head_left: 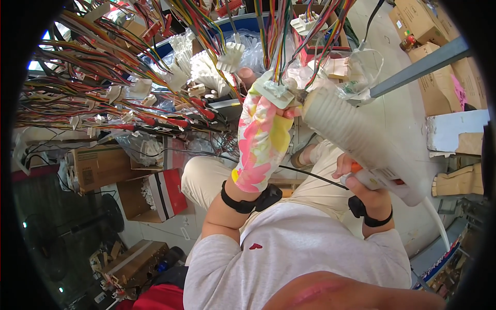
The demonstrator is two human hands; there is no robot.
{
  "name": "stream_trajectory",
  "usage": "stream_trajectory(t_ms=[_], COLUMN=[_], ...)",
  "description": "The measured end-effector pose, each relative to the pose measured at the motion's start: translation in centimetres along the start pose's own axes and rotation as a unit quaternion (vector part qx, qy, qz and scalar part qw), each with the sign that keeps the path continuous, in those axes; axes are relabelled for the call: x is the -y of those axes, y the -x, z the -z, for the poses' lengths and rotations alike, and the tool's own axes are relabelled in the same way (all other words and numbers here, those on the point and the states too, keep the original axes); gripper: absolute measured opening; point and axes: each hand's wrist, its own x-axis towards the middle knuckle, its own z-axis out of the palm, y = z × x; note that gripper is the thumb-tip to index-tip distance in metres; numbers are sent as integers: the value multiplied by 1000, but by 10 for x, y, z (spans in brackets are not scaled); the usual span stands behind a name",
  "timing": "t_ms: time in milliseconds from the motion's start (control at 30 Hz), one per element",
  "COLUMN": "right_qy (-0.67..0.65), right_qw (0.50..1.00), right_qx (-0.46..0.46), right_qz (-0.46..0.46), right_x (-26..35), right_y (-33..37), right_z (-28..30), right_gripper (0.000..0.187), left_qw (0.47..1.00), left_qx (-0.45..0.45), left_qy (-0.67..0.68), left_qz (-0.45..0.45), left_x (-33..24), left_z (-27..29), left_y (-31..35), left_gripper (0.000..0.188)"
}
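My left hand [291, 111], its arm in a pink, yellow and white floral sleeve [256, 144], is raised near the middle of the view. Its fingers are closed on a white plastic connector [277, 93], from which several coloured wires run upward. My right hand [364, 186] grips the handle of a large whitish heat gun [374, 137] with a ribbed barrel and an orange trigger [356, 167]. The barrel slants up and left, its end close beside the connector and my left fingers. Most of my left hand is hidden by the sleeve and connector.
Dense bundles of coloured wires [103, 77] with connectors hang at the left and top. White connectors [209, 70] are piled behind my left hand. A grey metal bar [421, 67] crosses the upper right. Cardboard boxes [95, 168] stand left, and more cartons [439, 82] right.
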Motion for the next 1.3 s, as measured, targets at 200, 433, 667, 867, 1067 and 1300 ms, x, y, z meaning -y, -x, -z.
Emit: stream_trajectory(t_ms=[200,433,667,867,1067,1300], right_qy=[-16,-19,-22,60,161,74], right_qw=[1000,1000,1000,998,986,997], right_qx=[4,-5,-10,13,17,8], right_qz=[-3,-20,-20,15,36,-14], right_x=[1,2,1,4,-3,-9], right_y=[-2,-1,1,-1,11,13], right_z=[-1,-5,-2,3,14,8], right_gripper=[48,39,38,40,33,34], left_qw=[999,998,989,978,969,977], left_qx=[-6,3,75,62,62,-14], left_qy=[-32,-53,110,124,146,105], left_qz=[27,23,62,155,188,183], left_x=[-8,-6,-13,-31,-32,-33], left_z=[0,8,0,2,4,7], left_y=[8,9,5,4,3,0], left_gripper=[18,17,29,35,41,40])
